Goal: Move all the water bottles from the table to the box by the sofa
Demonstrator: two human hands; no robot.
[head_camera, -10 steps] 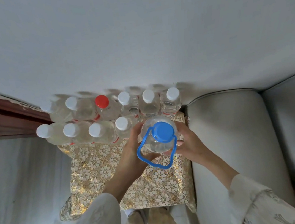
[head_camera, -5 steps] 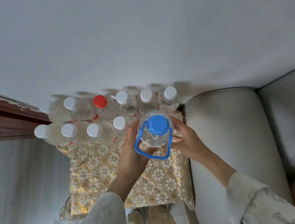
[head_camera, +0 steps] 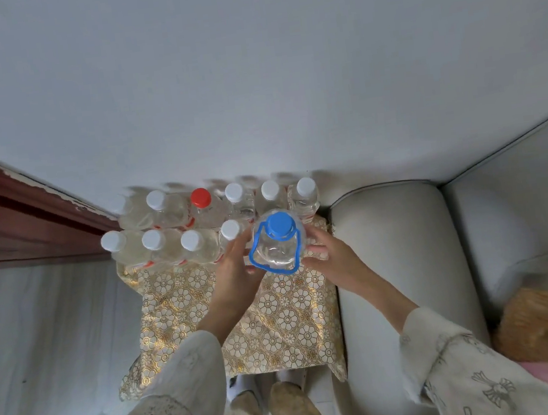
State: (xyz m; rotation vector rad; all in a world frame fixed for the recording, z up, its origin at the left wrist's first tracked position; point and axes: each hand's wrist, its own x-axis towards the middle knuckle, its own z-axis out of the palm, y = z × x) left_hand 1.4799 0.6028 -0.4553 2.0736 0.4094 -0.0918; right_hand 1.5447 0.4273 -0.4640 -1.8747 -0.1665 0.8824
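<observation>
A big clear bottle with a blue cap and blue carry handle [head_camera: 277,245] stands upright at the back right of the gold flower-patterned box top [head_camera: 279,317]. My left hand [head_camera: 235,270] grips its left side and my right hand [head_camera: 332,257] its right side. Behind and to the left stand two rows of several clear water bottles with white caps [head_camera: 163,245], plus one with a red cap [head_camera: 201,197], all against the wall.
A grey sofa arm [head_camera: 400,260] runs along the right of the box. A dark red wooden frame [head_camera: 15,218] is at the left. A brown plush toy [head_camera: 535,323] lies on the sofa seat. My feet [head_camera: 273,411] are below the box.
The blue-capped bottle and both hands have moved away from me, closer to the rows of bottles by the wall. The blue handle sits lower against the bottle.
</observation>
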